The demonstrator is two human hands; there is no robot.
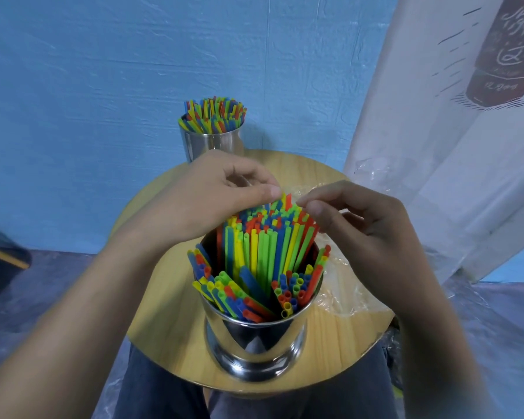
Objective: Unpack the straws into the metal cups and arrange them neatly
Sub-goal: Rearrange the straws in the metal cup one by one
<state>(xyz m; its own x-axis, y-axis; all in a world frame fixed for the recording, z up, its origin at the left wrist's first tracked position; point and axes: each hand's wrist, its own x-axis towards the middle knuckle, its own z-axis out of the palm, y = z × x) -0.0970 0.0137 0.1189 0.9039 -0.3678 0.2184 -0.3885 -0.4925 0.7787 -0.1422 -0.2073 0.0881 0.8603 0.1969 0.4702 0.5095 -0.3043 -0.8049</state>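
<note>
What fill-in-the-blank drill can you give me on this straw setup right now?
The left hand and right hand pinch the tops of the straws in the near metal cup, on a round ___ table.
The far metal cup is already filled with ___.
The clear plastic wrapper lies to the ___ of the near metal cup.
The straws come in red, blue, yellow and ___.
Missing words: wooden; straws; right; green.

Both forearms rise from the lower corners to mid-frame; left hand [224, 192] and right hand [360, 219] curl, thumbs close to forefingers.
</note>
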